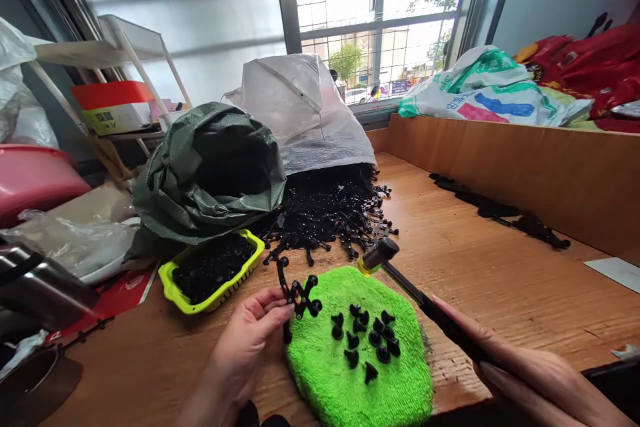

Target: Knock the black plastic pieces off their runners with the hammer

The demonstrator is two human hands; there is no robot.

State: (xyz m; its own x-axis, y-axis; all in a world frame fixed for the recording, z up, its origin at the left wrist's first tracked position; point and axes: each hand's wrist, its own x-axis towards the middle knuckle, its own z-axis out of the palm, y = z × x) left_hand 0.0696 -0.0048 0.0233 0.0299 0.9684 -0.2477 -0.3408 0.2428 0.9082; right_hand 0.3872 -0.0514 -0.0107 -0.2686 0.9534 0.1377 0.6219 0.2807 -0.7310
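Observation:
Between thumb and fingers, my left hand point(253, 333) pinches a black jointed plastic piece point(299, 298) with rounded knobs on its arm ends, over the left edge of a bright green fuzzy pad point(325, 363). My right hand point(530, 367) is closed round the handle of a small mallet point(425, 303). The mallet's head, dark with a yellow face, is raised above the pad's upper right edge. Several small black plugs point(371, 372) with round bases lie scattered on the pad. Just left of the pad stands a yellow-green basket point(207, 303) full of small black parts.
A large heap of black jointed pieces point(325, 213) spills from a white sack point(305, 113). Beside it gapes a dark green sack point(175, 173). Flat black pieces point(490, 205) lie along the wooden board point(500, 147) on the right. A metal cup point(50, 280) stands at left.

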